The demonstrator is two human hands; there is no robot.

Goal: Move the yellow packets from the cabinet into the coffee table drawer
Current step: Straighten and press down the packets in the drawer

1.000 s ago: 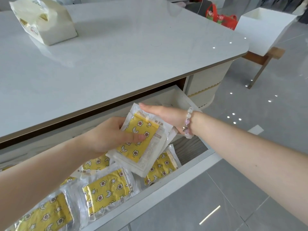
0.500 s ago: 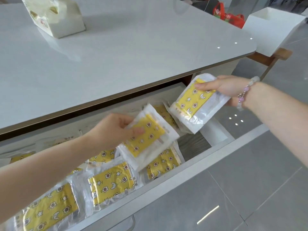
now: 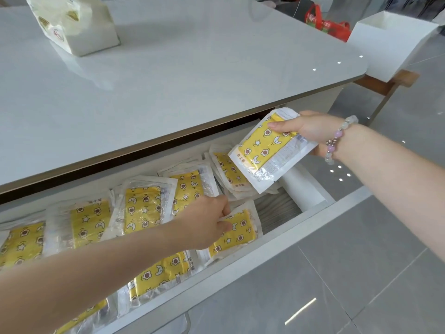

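We are at the placing step: our right hand (image 3: pixel 310 131) pinches a packet (image 3: pixel 269 150) above the drawer (image 3: pixel 313 213), our left hand (image 3: pixel 207 222) pinches a second packet (image 3: pixel 237 233) lying inside; next, lower and release.

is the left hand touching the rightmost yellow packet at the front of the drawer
Touching. The head view shows the left hand with fingertips curled onto the white upper edge of that yellow packet, no gap between them.

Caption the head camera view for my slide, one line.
Right hand holds a yellow star-patterned plastic packet above the open white drawer; left hand pinches a second yellow packet inside.
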